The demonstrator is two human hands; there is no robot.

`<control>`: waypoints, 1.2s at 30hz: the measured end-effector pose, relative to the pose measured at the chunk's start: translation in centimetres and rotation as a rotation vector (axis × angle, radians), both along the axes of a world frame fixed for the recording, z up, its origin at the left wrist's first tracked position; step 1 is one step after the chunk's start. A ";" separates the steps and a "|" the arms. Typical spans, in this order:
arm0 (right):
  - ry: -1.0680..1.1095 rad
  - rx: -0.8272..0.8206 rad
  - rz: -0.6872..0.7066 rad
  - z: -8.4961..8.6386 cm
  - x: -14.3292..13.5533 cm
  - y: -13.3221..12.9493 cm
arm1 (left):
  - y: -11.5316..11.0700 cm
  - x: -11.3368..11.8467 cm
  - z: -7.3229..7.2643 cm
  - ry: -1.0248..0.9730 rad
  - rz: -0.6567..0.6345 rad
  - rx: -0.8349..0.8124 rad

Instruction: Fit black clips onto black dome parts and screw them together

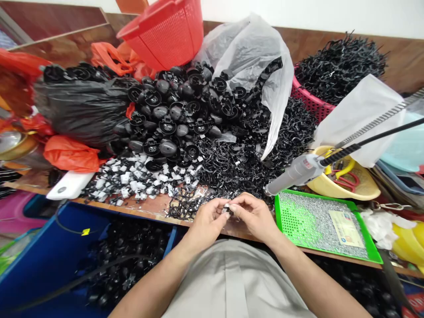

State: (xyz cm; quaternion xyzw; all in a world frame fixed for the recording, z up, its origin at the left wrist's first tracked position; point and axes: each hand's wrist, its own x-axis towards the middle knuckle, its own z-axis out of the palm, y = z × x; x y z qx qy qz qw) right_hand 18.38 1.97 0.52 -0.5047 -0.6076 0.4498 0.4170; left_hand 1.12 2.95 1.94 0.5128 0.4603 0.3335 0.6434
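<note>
Close to the table's front edge, my left hand (209, 221) and my right hand (253, 217) meet at the fingertips. Between them they pinch a small black and white part (226, 208), partly covered by the fingers. Behind the hands spreads a heap of thin black curved pieces (225, 165). Small black and white parts (142, 176) lie to the left of it. Farther back are piled round black housings (168, 126). A grey electric screwdriver (293, 173) hangs to the right of my right hand, above the corner of a green tray (371, 240) holding many small silvery pieces.
A blue bin (29, 265) with black parts stands below the table at the left. Behind the heaps are a red basket (165, 33), a clear plastic bag (248, 48) and a black bag (82, 108). At the right sits a yellow bowl (331, 190) with tools.
</note>
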 end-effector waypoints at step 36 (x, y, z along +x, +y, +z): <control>-0.354 0.119 0.251 1.1 0.6 -6.1 | -4.4 -0.2 0.3 -0.117 -0.179 -0.417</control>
